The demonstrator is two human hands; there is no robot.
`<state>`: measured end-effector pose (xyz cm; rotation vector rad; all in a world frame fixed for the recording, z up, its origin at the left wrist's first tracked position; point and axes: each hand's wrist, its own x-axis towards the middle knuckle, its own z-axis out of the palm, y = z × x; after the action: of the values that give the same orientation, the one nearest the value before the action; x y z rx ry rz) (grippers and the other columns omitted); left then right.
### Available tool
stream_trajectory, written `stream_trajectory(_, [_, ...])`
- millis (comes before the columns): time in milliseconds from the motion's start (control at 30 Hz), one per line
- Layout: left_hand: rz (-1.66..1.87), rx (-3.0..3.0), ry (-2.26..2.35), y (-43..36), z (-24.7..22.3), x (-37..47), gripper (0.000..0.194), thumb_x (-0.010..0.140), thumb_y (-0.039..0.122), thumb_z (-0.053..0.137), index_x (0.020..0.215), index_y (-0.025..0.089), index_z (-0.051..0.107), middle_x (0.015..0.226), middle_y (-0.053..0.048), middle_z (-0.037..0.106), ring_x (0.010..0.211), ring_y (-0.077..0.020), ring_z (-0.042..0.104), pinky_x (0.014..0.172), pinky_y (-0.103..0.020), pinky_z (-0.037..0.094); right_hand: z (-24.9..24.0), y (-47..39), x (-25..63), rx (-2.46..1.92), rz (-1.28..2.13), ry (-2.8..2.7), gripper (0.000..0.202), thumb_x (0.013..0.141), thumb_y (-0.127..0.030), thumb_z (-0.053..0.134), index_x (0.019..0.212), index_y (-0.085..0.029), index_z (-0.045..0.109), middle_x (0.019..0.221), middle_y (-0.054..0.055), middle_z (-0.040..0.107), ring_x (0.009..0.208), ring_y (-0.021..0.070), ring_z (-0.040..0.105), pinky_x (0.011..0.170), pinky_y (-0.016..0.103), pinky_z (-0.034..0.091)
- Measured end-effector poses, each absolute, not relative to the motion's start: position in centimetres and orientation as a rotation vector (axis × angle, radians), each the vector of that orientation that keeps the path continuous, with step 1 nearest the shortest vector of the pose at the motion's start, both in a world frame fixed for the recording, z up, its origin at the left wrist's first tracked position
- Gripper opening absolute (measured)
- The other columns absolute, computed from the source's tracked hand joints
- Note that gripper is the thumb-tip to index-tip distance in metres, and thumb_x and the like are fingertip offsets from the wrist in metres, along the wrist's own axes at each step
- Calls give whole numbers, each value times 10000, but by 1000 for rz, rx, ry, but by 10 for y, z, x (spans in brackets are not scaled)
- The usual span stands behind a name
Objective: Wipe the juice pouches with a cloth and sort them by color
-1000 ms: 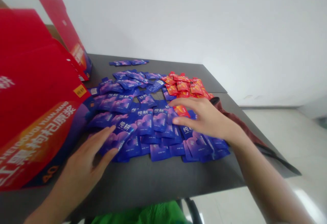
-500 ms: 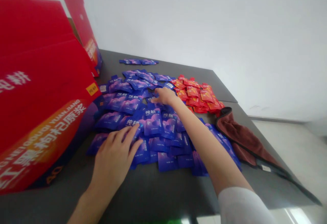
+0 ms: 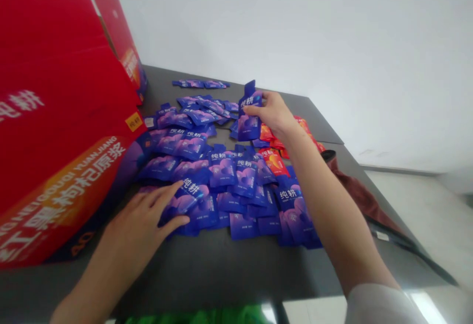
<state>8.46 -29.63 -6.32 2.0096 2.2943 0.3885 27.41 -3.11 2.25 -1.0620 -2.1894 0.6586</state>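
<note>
My right hand (image 3: 271,112) is closed on the edge of a blue-purple spout-shaped pouch (image 3: 248,126), raised upright above the far part of the pile. Its thumb lies across the pouch's printed front. Lower left, my left hand (image 3: 155,210) has its thumb and fingers apart, at the near-left edge of the blue pouches. A tilted blue pouch (image 3: 185,197) lies right by its fingertips; whether they touch it I cannot tell. Many more blue pouches (image 3: 221,169) lie overlapping in rows between my hands. A red-orange pouch (image 3: 274,162) lies at their right side.
A large red printed carton (image 3: 66,68) stands open at the left, with another red carton (image 3: 118,28) behind it. More red pouches (image 3: 303,124) are partly behind my right forearm. A brown cloth (image 3: 356,191) lies at the right of the dark table (image 3: 207,270). Two blue pouches (image 3: 201,84) lie far back.
My right hand has risen from the pile and moved right and away, now with a blue pouch in it. My left hand has shifted slightly left and down. Some pouches in the pile have shifted.
</note>
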Motion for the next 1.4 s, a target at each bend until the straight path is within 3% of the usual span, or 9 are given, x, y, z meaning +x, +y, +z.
stream_trajectory(167, [562,1591,2390,-279,-44,96,556,802,520,513,1284,256,428,1028,-84,629,819,-263,653,739,-422,531,44,-104,285,-871,1029,-2085,280,794,-336,605,997,-153,543,846,13,615,716,113,611,660,251,524])
stream_trajectory(367, [1369,1130,2176,-268,-25,92,568,737,392,655,1246,251,448,1050,-54,642,821,-189,651,741,-353,545,-2,-133,263,-941,1262,-2211,290,813,-359,609,1020,-182,511,806,-12,617,644,107,596,589,226,493])
stream_trajectory(533, [1906,877,1997,-266,3,89,534,734,278,653,1240,212,497,995,-28,653,769,-132,634,738,-331,551,-26,-152,246,-1328,615,-2579,487,877,-488,502,1209,-139,424,847,97,663,757,226,650,652,309,487])
stream_trajectory(667, [1677,1044,2042,-244,6,92,575,727,367,670,1233,179,474,987,-52,651,760,-150,640,674,-308,549,-3,-177,249,-1323,110,-2560,470,939,-524,304,1149,-150,499,767,116,660,720,266,655,621,323,458])
stream_trajectory(867, [708,1600,2352,-210,-35,91,545,775,543,535,1134,134,544,926,-150,673,917,-324,646,777,-454,509,22,-166,295,-1312,67,-2429,383,937,-463,353,865,-209,630,686,48,640,658,201,618,629,277,384])
stream_trajectory(967, [512,1647,2427,-220,-39,93,596,781,630,453,1100,145,589,883,-214,676,844,-422,643,682,-567,486,21,-155,323,-1411,57,-2354,372,926,-461,378,826,-220,644,620,24,606,619,179,587,610,263,355])
stream_trajectory(1100, [440,1758,2627,-249,-13,102,598,845,636,309,1214,219,528,867,-164,688,770,-405,643,604,-576,488,20,-145,339,-1476,-24,-2346,383,914,-475,390,871,-211,664,604,33,595,602,172,575,595,260,352])
stream_trajectory(1267, [846,2241,2271,-246,-16,113,490,900,478,372,1260,181,522,1289,-110,542,1268,-304,408,1069,-480,316,20,-107,306,-1340,35,-2596,370,923,-465,384,972,-214,652,843,72,680,822,219,630,704,298,425])
stream_trajectory(1400, [582,2278,2043,-229,-63,118,631,908,526,332,1395,126,362,1473,-133,334,1388,-329,190,1100,-516,240,2,-81,257,-1317,120,-2884,337,876,-423,509,994,-145,658,1018,149,670,974,256,621,786,314,455])
